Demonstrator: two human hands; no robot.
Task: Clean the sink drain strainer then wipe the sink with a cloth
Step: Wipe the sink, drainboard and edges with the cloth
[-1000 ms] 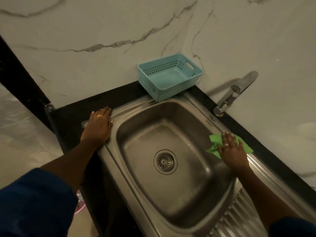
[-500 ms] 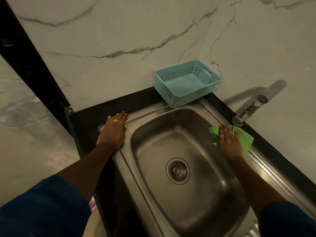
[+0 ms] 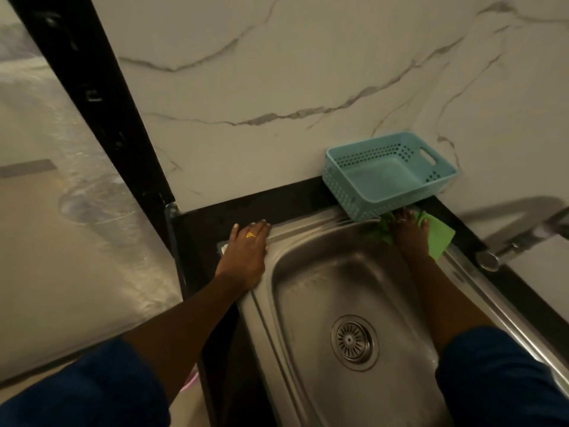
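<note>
Wiping stage is judged in progress; the strainer point(image 3: 354, 340) sits seated in the basin floor at lower centre of frame, well apart from both hands.

Right hand point(image 3: 409, 234): fingers point(image 3: 406, 215) straight and spread, pressing flat on the green cloth point(image 3: 440, 237), not curled round it. The cloth lies on the far right corner of the sink point(image 3: 261, 318) rim, right of centre in frame, touching or just beside the near edge of the blue basket point(image 3: 391, 177).

Left hand point(image 3: 244, 254): released, fingers point(image 3: 255, 229) flat, resting across the sink's left rim and the black table point(image 3: 203, 229), holding nothing. Judged a brace.

Governing relation: the basin's long axis runs from upper centre to the bottom of frame. From the cloth, the basin lies below and to the left. The right hand is the nearer hand and already bears on the cloth.

Risk: the basket may be nudged.
</note>
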